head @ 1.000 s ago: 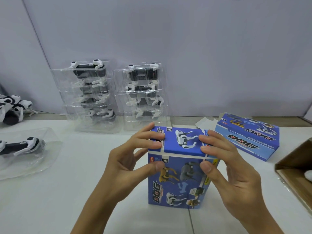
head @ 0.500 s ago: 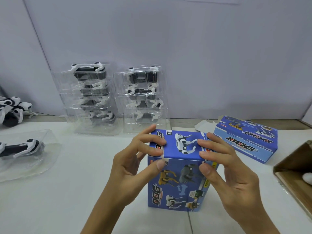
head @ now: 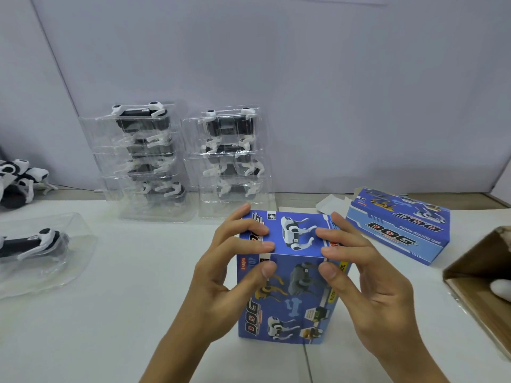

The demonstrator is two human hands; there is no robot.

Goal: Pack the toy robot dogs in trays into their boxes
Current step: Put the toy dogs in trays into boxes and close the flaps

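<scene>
A blue toy-dog box (head: 293,294) stands upright on the white table (head: 124,313), its top flap closed flat. My left hand (head: 226,275) grips its upper left corner, fingers on the top flap and thumb on the front face. My right hand (head: 362,277) grips the upper right corner the same way. Two stacks of clear trays with black-and-white robot dogs stand against the wall, a left stack (head: 143,161) and a right stack (head: 232,161). One more dog in a clear tray (head: 36,244) lies at the left.
A second blue box (head: 398,228) lies on its side at the right, with an open end flap. A brown cardboard carton (head: 481,286) sits at the right edge. Loose robot dogs (head: 19,181) are piled at the far left by the wall.
The box's top flap has been pressed down from slightly raised to flat. Both hands stay at the top corners.
</scene>
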